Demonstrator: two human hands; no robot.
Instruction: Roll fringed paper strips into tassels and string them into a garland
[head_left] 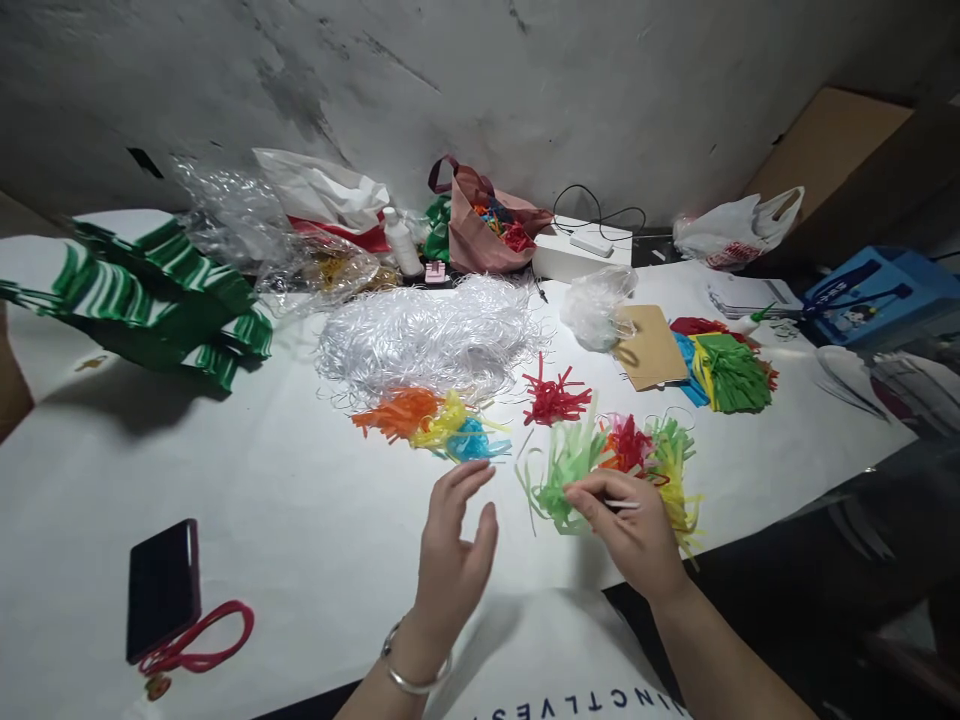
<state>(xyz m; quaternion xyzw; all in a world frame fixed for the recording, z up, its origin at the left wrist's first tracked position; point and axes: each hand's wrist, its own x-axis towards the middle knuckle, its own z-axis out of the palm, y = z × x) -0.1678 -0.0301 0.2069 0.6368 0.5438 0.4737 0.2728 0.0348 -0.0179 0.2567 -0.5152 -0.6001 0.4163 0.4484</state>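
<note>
My left hand point(452, 545) hovers over the white table point(300, 520) with its fingers stretched up and apart, holding nothing. My right hand point(628, 525) is pinched on a thin white stick point(621, 505), close beside a light green fringed paper bundle point(566, 470). Behind that bundle lie red point(628, 443) and yellow-green fringed paper pieces point(670, 465). Orange, yellow and blue paper shreds point(431, 420) lie just beyond my left hand. A red paper tuft point(553, 398) sits further back.
A heap of white shredded strips point(427, 335) fills the table's middle. Green fringed paper garland point(150, 295) lies at left. A dark phone with a red strap point(163, 588) lies near the front left. Bags, a bottle point(402, 243), cardboard point(651, 347) and stacked coloured paper point(726, 370) crowd the back and right.
</note>
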